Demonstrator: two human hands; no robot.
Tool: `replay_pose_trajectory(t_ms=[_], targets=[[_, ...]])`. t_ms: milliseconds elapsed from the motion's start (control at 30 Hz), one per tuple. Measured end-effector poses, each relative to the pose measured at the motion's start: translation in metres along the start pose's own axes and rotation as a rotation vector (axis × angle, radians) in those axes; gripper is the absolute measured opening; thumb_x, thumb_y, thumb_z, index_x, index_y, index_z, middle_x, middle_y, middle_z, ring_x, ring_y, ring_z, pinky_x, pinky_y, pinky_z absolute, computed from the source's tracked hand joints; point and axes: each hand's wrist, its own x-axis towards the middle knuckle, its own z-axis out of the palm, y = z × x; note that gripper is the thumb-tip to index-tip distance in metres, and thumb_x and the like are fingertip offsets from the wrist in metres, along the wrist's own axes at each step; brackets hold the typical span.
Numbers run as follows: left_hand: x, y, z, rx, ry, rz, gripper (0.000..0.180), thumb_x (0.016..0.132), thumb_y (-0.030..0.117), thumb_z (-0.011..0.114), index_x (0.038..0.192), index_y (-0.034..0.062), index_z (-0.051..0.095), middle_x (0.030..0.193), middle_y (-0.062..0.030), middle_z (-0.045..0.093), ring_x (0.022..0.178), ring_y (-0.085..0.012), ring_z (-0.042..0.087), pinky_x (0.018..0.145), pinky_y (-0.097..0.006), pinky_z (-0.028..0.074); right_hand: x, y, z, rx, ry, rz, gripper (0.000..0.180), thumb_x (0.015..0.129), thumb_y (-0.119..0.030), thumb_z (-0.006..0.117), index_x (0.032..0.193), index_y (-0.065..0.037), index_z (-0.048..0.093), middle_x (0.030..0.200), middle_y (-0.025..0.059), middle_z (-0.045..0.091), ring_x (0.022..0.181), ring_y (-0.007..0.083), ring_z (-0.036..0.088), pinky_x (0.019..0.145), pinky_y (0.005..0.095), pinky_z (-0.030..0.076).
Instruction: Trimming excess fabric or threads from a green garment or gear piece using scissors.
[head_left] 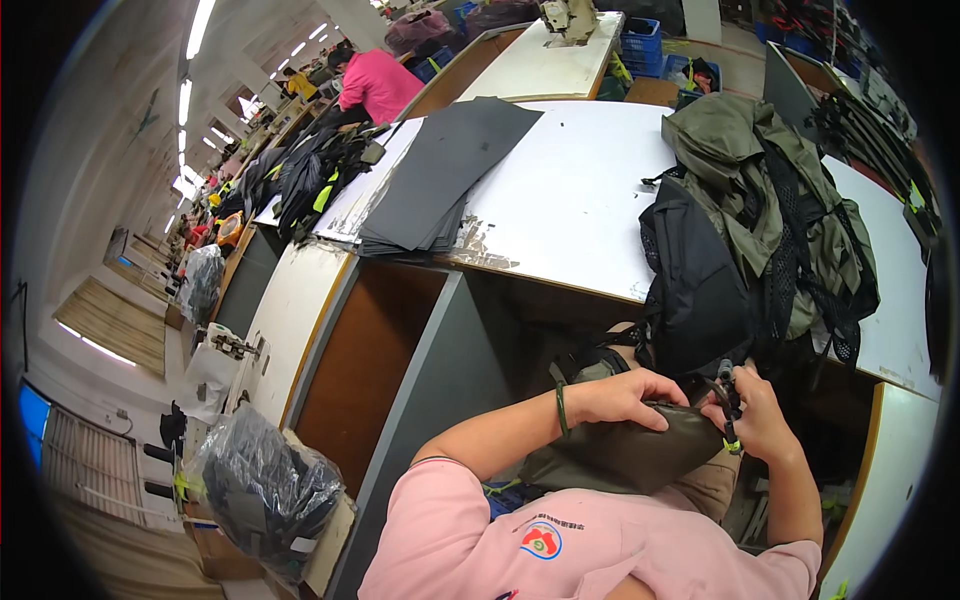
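Observation:
An olive-green bag (620,452) lies across my lap, below the table edge. My left hand (632,399) pinches its upper edge, fingers bent over the fabric. My right hand (757,412) is closed beside it, its fingertips meeting the same edge. A slim black piece (729,395) with a yellow-green end runs along the right hand; whether it is a tool or part of the bag, I cannot tell. Just beyond both hands, a heap of olive and black backpacks (745,215) rests on the table, with mesh straps hanging over the front edge.
Dark grey sheets (455,165) are stacked on the white table (590,190), left of the backpacks. Black straps and fabric (325,180) lie farther left. A plastic-wrapped bundle (265,490) stands at lower left. A person in pink (380,85) works at the back.

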Motion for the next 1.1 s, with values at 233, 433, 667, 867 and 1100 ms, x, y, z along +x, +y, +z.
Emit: replay_pose_trajectory(t_ms=[233,433,667,867,1100], targets=[[0.005,-0.002,0.008,-0.260,-0.021,-0.068,0.045,0.078,-0.001,0.067,0.123,0.0009,0.063,0.108,-0.0043,0.067,0.098,-0.0113,0.061,0.089,-0.025,0.049,-0.015,-0.002,-0.003,0.026,0.072,-0.025,0.030,0.063,0.004,0.077,0.085,-0.003,0.059,0.080,0.0107,0.057,0.077,0.0303,0.053,0.066,0.0374,0.043],[0.000,0.000,-0.002,-0.382,-0.019,-0.115,0.049,0.079,-0.003,0.066,0.128,-0.0014,0.060,0.117,-0.0090,0.066,0.107,-0.0174,0.062,0.097,-0.030,0.048,-0.010,0.002,-0.022,-0.063,0.062,-0.079,0.038,0.056,0.007,0.072,0.089,-0.006,0.059,0.079,0.0099,0.054,0.081,0.0327,0.053,0.068,0.0398,0.045],[-0.006,-0.001,-0.013,-0.457,-0.005,-0.146,0.053,0.078,-0.004,0.063,0.131,-0.0045,0.057,0.123,-0.0120,0.065,0.109,-0.0174,0.063,0.098,-0.029,0.048,-0.012,0.028,-0.065,-0.545,0.066,-0.324,0.032,0.061,-0.014,0.077,0.078,-0.006,0.051,0.072,0.0089,0.052,0.070,0.0285,0.053,0.066,0.0368,0.040],[-0.006,-0.005,-0.009,-0.526,-0.059,-0.145,0.054,0.077,-0.005,0.062,0.131,-0.0052,0.056,0.124,-0.0131,0.065,0.110,-0.0182,0.064,0.099,-0.029,0.048,-0.023,0.027,-0.072,-0.658,-0.029,-0.310,0.031,0.061,-0.018,0.077,0.077,-0.007,0.053,0.070,0.0067,0.052,0.070,0.0253,0.055,0.068,0.0354,0.040],[-0.007,-0.007,-0.007,-0.507,-0.083,-0.163,0.055,0.076,-0.005,0.061,0.131,-0.0050,0.056,0.124,-0.0131,0.065,0.110,-0.0186,0.064,0.099,-0.029,0.048,-0.020,0.031,-0.074,-0.686,-0.066,-0.354,0.031,0.056,-0.014,0.075,0.074,-0.008,0.050,0.070,0.0056,0.052,0.072,0.0251,0.054,0.069,0.0350,0.040]])
